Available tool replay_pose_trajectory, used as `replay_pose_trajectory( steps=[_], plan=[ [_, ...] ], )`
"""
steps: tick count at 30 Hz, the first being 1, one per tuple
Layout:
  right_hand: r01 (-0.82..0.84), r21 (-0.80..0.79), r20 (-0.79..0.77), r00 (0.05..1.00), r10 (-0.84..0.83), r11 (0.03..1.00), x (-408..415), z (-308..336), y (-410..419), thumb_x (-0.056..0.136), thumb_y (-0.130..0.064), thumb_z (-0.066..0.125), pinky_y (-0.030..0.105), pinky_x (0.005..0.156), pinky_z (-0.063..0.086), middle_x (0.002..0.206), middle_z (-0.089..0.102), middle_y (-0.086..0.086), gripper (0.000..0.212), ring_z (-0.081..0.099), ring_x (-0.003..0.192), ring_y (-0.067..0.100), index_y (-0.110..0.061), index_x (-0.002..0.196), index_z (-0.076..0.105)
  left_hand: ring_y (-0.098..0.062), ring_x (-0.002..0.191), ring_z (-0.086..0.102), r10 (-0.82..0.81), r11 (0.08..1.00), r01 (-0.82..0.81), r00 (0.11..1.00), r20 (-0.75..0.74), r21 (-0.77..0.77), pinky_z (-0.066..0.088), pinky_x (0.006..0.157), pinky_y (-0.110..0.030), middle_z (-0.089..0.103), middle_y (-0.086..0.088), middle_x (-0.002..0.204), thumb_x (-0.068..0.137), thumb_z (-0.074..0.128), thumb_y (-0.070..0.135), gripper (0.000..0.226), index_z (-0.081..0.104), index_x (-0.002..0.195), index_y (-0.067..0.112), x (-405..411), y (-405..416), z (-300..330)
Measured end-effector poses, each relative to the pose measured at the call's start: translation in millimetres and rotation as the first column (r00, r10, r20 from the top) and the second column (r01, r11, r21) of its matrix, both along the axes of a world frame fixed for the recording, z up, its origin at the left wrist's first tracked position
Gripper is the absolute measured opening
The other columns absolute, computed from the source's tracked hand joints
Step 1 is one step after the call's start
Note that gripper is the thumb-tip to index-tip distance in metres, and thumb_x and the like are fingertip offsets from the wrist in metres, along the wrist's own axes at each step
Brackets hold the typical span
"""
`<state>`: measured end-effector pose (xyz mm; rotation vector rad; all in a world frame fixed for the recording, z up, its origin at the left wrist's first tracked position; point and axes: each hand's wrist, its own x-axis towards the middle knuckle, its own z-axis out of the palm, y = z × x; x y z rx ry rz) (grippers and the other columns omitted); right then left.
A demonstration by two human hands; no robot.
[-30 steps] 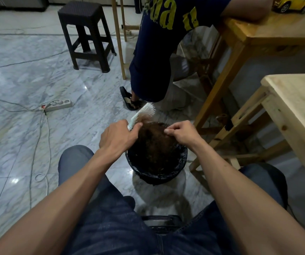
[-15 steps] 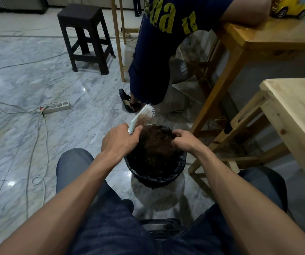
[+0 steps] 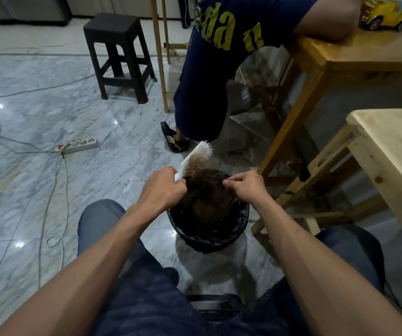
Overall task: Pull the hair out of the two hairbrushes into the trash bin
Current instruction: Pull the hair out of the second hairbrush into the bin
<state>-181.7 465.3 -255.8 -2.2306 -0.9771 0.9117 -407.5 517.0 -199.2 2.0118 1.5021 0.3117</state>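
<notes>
A black trash bin (image 3: pixel 219 241) with a black liner stands on the floor between my knees, filled with brown hair (image 3: pixel 207 197). My left hand (image 3: pixel 162 190) grips the handle of a white hairbrush (image 3: pixel 196 156), whose bristled head points up and away over the bin's far rim, with brown hair caught in its bristles. My right hand (image 3: pixel 246 186) hovers over the right side of the bin, its fingertips pinched together on strands of hair. Only one brush is in view.
A person in a dark blue shirt (image 3: pixel 221 57) stands just beyond the bin, leaning on a wooden table (image 3: pixel 355 57) with a yellow toy car (image 3: pixel 386 14). A second wooden table (image 3: pixel 393 151) is at right. A black stool (image 3: pixel 120 57), power strip (image 3: pixel 80 145) and cables lie left.
My right hand dipped toward the bin's right rim, then came back up over the hair with fingers pinched. The brush stayed in my left hand, its head now more exposed.
</notes>
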Motion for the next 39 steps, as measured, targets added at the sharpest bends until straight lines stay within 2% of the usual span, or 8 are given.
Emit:
replay_pose_trajectory(
  steps=[12,15,18,22,25,28,34,39],
  plan=[
    [0.216,-0.174,0.164,0.968,-0.188,0.961,16,-9,-5,0.090,-0.026,0.078,0.044,0.092,0.060,0.105,0.078,0.010,0.015,0.071,0.098,0.030,-0.012,0.095,0.082,-0.029,0.074,0.059,0.112,0.991,-0.116,0.992,0.060,0.069,0.034,0.054,-0.032,0.062,-0.009,0.080,0.092,0.055,0.028,0.021,0.055,0.091,0.007,5,2,1],
    [-0.091,-0.173,-0.042,0.996,0.085,0.981,8,4,0,0.090,-0.012,0.066,0.028,0.072,0.054,0.108,0.069,0.003,0.040,0.063,0.087,0.015,-0.013,0.129,0.072,-0.025,0.068,0.056,0.078,0.992,-0.079,0.997,0.014,0.102,0.030,0.050,-0.031,0.061,-0.010,0.081,0.092,0.053,0.027,0.019,0.054,0.095,0.008,9,-3,-2],
    [-0.216,-0.020,-0.370,0.909,0.193,0.976,-10,22,4,0.077,-0.021,0.072,0.023,0.081,0.047,0.138,0.060,0.002,0.073,0.058,0.116,0.017,-0.025,0.148,0.056,-0.025,0.064,0.054,0.065,0.993,-0.065,0.998,-0.004,0.102,0.028,0.048,-0.030,0.062,-0.012,0.080,0.090,0.051,0.027,0.022,0.057,0.097,0.006,10,-5,-6],
    [-0.233,0.096,-0.482,0.840,0.250,0.968,-28,29,8,0.087,-0.038,0.080,0.026,0.091,0.050,0.120,0.077,-0.002,0.036,0.067,0.117,0.012,-0.026,0.121,0.077,-0.031,0.073,0.056,0.035,0.995,-0.033,0.999,-0.019,0.095,0.027,0.049,-0.032,0.063,-0.014,0.085,0.090,0.051,0.029,0.024,0.056,0.099,0.007,13,-9,-9],
    [-0.136,0.173,-0.508,0.836,0.207,0.976,-30,21,8,0.091,-0.020,0.079,0.027,0.088,0.058,0.094,0.080,0.006,0.019,0.073,0.090,0.013,-0.008,0.106,0.081,-0.031,0.075,0.056,0.021,0.994,-0.018,0.999,-0.032,0.104,0.029,0.051,-0.033,0.064,-0.014,0.088,0.092,0.051,0.028,0.023,0.056,0.100,0.007,11,-8,-8],
    [-0.132,0.178,-0.394,0.898,0.194,0.975,-22,13,3,0.091,-0.016,0.079,0.023,0.083,0.058,0.085,0.081,0.006,0.011,0.073,0.078,0.008,-0.007,0.097,0.084,-0.030,0.076,0.055,0.081,0.991,-0.076,0.996,-0.035,0.111,0.033,0.055,-0.035,0.062,-0.013,0.090,0.095,0.050,0.026,0.023,0.055,0.104,0.005,4,-5,-4],
    [-0.108,0.062,-0.207,0.971,0.118,0.992,5,9,-10,0.090,-0.027,0.080,0.049,0.097,0.059,0.081,0.082,0.005,0.016,0.076,0.095,0.031,-0.016,0.078,0.085,-0.027,0.078,0.049,0.176,0.977,-0.171,0.984,-0.026,0.127,0.037,0.065,-0.036,0.058,-0.012,0.092,0.097,0.050,0.023,0.032,0.053,0.118,0.000,-4,-4,0],
    [-0.034,-0.158,0.073,0.996,0.046,0.987,17,-1,-11,0.091,-0.021,0.078,0.040,0.088,0.062,0.089,0.081,0.004,0.012,0.073,0.085,0.016,-0.012,0.085,0.084,-0.024,0.078,0.044,0.220,0.965,-0.222,0.975,0.031,0.139,0.036,0.069,-0.037,0.062,-0.020,0.099,0.099,0.049,0.022,0.037,0.051,0.127,-0.002,-2,-5,4]
  ],
)
